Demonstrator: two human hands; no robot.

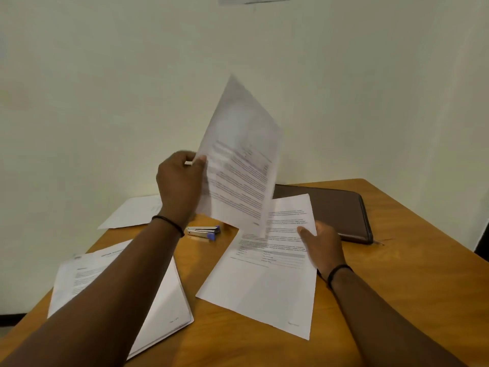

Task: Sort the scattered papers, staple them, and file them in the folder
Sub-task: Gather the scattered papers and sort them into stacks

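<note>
On my feed the left hand (180, 178) pinches a blurred printed sheet (238, 160) by its left edge, holding it lifted and tilted at centre frame. My right hand (321, 247) lies with fingers straight on the right edge of a second sheet (264, 276) flat on the wooden tabletop (397, 274). A stack of papers (164, 300) sits at lower left, partly under the left forearm, and another page (132, 213) lies farther back, overhanging the tabletop's edge. The stapler (203, 231) rests between them at centre. The brown folder (330, 210) lies closed at right, just beyond the flat sheet.
</note>
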